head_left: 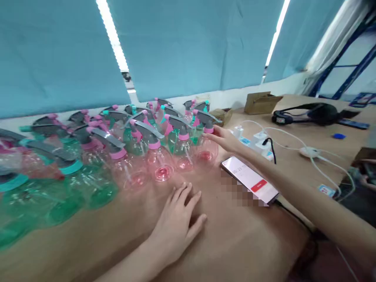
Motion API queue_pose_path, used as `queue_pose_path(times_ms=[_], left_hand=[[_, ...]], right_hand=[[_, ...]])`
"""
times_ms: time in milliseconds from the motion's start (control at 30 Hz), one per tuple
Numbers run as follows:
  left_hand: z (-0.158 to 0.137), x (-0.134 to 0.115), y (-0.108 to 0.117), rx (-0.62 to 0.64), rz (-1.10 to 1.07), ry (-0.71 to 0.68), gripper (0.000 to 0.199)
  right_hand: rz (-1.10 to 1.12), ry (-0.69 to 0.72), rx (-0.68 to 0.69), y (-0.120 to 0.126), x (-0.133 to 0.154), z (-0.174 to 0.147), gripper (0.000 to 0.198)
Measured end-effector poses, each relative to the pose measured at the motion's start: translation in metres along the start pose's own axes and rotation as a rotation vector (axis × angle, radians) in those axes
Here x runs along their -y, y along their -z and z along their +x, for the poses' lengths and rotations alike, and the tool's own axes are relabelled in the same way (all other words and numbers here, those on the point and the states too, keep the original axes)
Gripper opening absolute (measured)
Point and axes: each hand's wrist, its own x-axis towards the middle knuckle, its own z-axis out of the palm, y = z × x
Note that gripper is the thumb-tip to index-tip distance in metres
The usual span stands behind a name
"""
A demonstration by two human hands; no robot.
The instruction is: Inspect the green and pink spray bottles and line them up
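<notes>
Left hand (179, 217) lay palm down, fingers loosely spread, on the brown surface (235, 243); right hand (223, 138) touched the pink spray bottle (207, 150) at the front row's right end, its grip unclear.

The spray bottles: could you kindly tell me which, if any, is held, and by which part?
The right hand has its fingers at the pink collar of the rightmost front bottle; whether they grip it cannot be told. The left hand holds nothing.
</notes>
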Motion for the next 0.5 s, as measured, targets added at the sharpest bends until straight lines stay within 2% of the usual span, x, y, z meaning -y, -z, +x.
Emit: queue_pose_path(times_ms=[167, 267, 367, 500], left_hand=[[-0.003, -0.001, 0.001, -0.017, -0.011, -0.003, 0.045], [-0.006, -0.001, 0.000, -0.052, -0.015, -0.017, 0.045], [-0.015, 0.001, 0.001, -0.063, -0.015, -0.025, 0.044], [-0.042, 0.011, 0.005, -0.069, -0.023, -0.025, 0.043]], right_hand=[[0.024, -0.027, -0.017, -0.007, -0.007, 0.001, 0.040], [0.019, -0.061, -0.054, -0.006, -0.002, -0.006, 0.051], [-0.012, -0.089, -0.124, -0.002, 0.016, -0.025, 0.064], [-0.060, -0.071, -0.215, -0.005, 0.059, -0.069, 0.062]])
